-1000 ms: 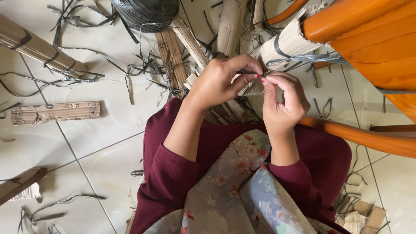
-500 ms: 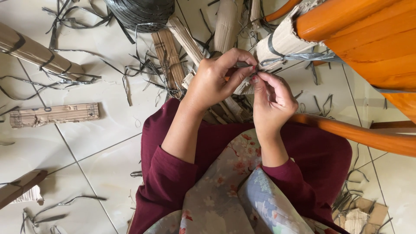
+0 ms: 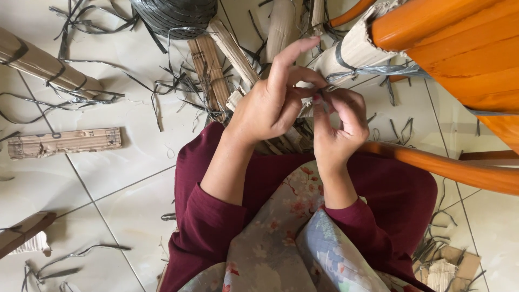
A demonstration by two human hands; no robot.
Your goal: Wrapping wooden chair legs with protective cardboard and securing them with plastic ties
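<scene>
Both hands meet beside the cardboard roll [image 3: 354,51]: left hand [image 3: 267,105] and right hand [image 3: 338,130] pinch the grey strap [image 3: 378,70], seemingly mid-knot; pulling it snug likely comes next.

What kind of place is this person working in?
Probably a home or small craft workspace, with the work done on a tiled floor. Rolled cardboard bundles, a spool of dark strapping and strap offcuts lie scattered beside orange wooden furniture.

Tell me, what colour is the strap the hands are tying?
Dark grey; the strap wraps the cardboard roll, seen from the head camera.
</scene>
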